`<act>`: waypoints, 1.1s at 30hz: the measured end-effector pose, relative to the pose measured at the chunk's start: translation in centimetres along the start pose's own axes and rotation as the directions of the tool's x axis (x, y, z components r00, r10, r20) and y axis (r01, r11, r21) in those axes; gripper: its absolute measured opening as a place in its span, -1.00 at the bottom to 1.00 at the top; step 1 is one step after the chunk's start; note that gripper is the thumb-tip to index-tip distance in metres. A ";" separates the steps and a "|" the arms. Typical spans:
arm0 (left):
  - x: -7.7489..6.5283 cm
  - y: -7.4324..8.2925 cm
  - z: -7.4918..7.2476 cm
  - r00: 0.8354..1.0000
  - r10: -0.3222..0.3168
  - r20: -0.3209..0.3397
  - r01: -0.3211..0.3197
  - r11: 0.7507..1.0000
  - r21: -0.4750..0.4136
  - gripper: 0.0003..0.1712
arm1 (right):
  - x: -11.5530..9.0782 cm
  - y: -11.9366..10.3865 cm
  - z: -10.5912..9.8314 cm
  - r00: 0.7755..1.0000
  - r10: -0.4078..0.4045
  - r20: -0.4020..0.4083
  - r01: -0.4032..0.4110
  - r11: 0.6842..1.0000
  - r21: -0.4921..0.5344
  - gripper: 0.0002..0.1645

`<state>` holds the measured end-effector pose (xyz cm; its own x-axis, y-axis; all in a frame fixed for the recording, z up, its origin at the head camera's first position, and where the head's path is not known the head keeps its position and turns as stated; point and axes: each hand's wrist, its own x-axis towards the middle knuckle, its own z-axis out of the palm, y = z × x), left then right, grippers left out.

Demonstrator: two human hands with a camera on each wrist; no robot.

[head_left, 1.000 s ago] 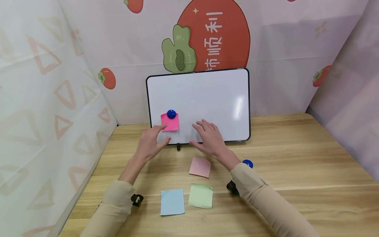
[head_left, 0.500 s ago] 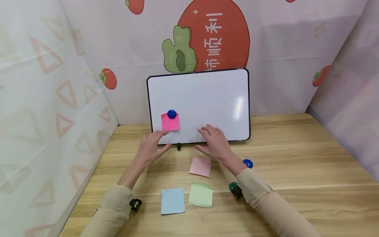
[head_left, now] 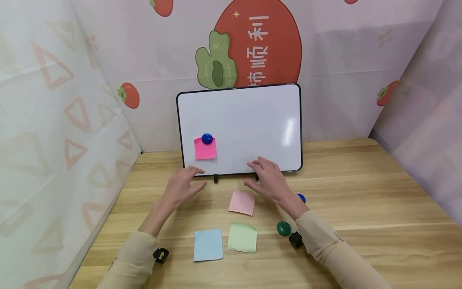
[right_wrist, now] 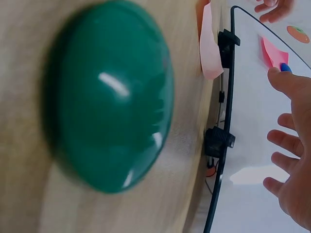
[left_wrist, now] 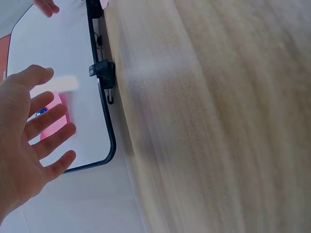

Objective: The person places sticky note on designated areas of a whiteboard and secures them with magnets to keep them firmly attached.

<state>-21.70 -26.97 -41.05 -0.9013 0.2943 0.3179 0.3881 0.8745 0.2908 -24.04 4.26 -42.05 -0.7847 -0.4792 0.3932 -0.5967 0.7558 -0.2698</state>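
A whiteboard (head_left: 245, 120) with a black frame leans upright at the back of the table. On its lower left a hot-pink sticky note (head_left: 205, 151) hangs under a round blue magnet (head_left: 207, 139). My left hand (head_left: 181, 185) hovers before the board's lower left corner, fingers spread and holding nothing. Opposite it, my right hand (head_left: 268, 180) is in the air near the lower right edge, also holding nothing. Between and below the hands lie a pale pink sticky note (head_left: 242, 203), a green sticky note (head_left: 242, 237) and a blue sticky note (head_left: 208, 245).
A green magnet (head_left: 284, 228) lies on the wooden table (head_left: 353, 188) beside the right forearm, large in the right wrist view. A second blue magnet (head_left: 301, 198) is partly hidden behind that arm. Black stand clips (left_wrist: 104, 74) hold the board's bottom edge.
Both hands have drawn back from the board toward the table, and the right one has also shifted right. The green magnet has come out from behind the right arm. The notes stay put.
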 end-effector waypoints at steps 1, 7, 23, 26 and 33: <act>-0.1 0.0 0.0 1.000 0.000 0.006 0.000 1.000 0.002 -0.57 | -0.1 0.1 0.0 1.000 0.001 0.001 -0.001 1.000 0.001 -0.24; -0.9 -0.1 0.1 0.999 -0.002 0.041 0.002 1.000 -0.001 -0.61 | -1.0 0.5 0.1 1.000 0.010 0.013 -0.009 1.000 -0.010 -0.27; -2.2 0.4 0.3 0.982 0.027 0.186 -0.027 1.000 -0.001 -0.66 | -2.9 0.7 -0.4 0.996 0.028 0.080 -0.028 1.000 -0.006 -0.32; -2.4 0.7 0.1 0.975 0.030 0.220 -0.029 1.000 -0.007 -0.66 | -3.2 0.7 -0.5 0.993 0.047 0.105 -0.046 0.999 -0.013 -0.32; -2.8 1.1 0.0 0.952 0.010 0.305 -0.005 1.000 -0.016 -0.67 | -3.9 0.8 -0.9 0.989 0.061 0.137 -0.058 0.998 -0.030 -0.32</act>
<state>-18.72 -26.83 -41.63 -0.9132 0.4063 0.0305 0.3957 0.8668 0.3035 -21.26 7.14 -43.00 -0.8355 -0.4884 0.2520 -0.5450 0.7952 -0.2658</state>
